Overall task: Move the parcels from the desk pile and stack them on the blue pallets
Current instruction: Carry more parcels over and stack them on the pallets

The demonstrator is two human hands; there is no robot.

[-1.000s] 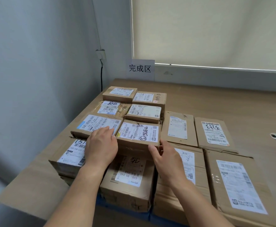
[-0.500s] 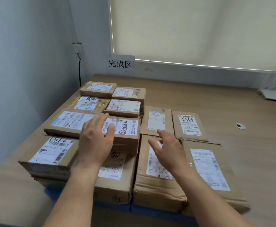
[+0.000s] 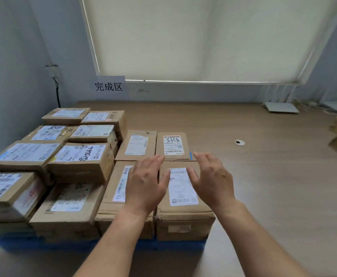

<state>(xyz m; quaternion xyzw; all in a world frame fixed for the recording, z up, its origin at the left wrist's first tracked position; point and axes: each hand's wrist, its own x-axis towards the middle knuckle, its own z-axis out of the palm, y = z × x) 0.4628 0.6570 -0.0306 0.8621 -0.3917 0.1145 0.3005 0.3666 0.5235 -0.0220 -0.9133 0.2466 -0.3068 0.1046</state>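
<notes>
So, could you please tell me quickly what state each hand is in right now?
Left hand: open, fingers relaxed, holding nothing.
Right hand: open, fingers relaxed, holding nothing.

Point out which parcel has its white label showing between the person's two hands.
The parcel at the stack's near right corner. Its label shows between the left hand and right hand; the others lie left or behind.

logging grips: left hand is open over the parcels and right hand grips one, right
Not quite. The head view shows the right hand open too, gripping nothing. The left hand is open over the parcels, as you say.
</notes>
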